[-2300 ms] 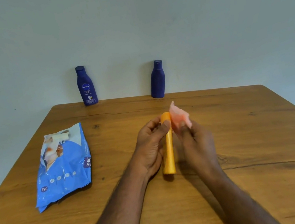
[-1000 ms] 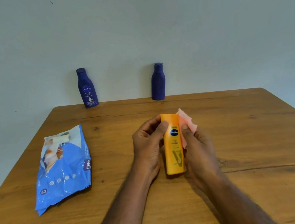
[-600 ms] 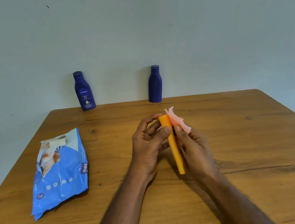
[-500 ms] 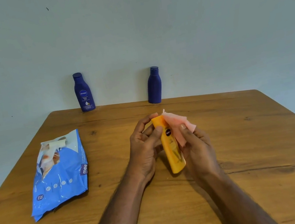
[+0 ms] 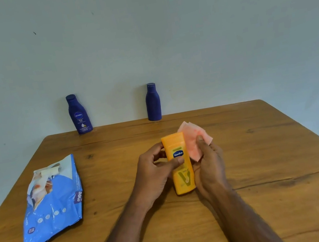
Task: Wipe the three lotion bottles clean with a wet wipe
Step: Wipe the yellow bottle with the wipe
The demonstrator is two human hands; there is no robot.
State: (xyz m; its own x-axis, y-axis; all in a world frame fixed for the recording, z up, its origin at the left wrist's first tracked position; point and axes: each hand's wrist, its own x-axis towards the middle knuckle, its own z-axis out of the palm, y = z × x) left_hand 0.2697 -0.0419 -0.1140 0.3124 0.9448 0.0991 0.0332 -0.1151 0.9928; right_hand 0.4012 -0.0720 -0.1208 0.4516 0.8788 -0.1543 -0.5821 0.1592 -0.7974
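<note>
Orange bottle (image 5: 180,166): upright, label toward the camera, held between both hands above the middle of the table (image 5: 267,155).
Left hand (image 5: 155,175): fingers curled round the bottle's left side, thumb across the label.
Right hand (image 5: 209,165): fingers curled, pressing the pink wet wipe (image 5: 195,140) to the bottle's right side; the wipe's upper part fans out above the fingers.
Labelled blue bottle (image 5: 79,114): upright at the far edge, toward the left corner.
Plain blue bottle (image 5: 153,102): upright at the far edge, near its middle, well apart from the other.
Wipes pack (image 5: 51,203): blue, lying flat near the left edge.
</note>
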